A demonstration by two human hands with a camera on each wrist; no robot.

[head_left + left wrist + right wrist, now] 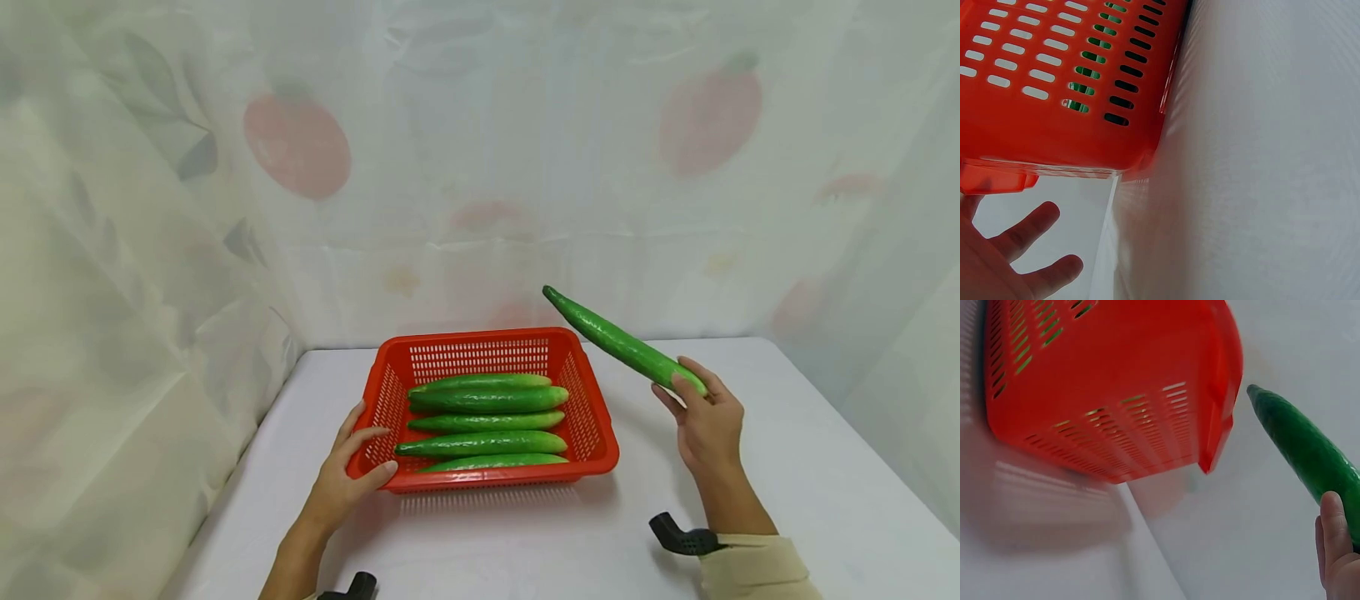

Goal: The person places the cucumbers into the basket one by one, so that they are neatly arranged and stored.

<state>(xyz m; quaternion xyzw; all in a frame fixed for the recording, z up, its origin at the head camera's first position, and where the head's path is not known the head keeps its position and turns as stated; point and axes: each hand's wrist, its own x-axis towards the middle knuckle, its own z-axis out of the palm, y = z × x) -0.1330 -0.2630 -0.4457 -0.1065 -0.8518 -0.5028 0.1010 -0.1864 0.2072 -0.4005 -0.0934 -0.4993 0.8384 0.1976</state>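
A red plastic basket [489, 477] with slotted walls stands on the table. Several green cucumbers [480, 443] lie side by side inside it. My left hand [339, 482] holds the basket's rim at its left end, with thumb and a finger over the edge; in the left wrist view, two fingers [1030, 230] extend free below the rim. To the right of the basket, my right hand [708, 421] grips another cucumber [618, 340] by its paler end. That cucumber is raised off the table and tilted, its dark tip pointing up and left, apart from the basket.
A white cloth covers the table [517, 550]. Pale fabric with faded fruit prints hangs as a wall [480, 150] behind it, and a similar curtain [97, 292] runs along the left side. Dark camera mounts [682, 535] sit at both wrists.
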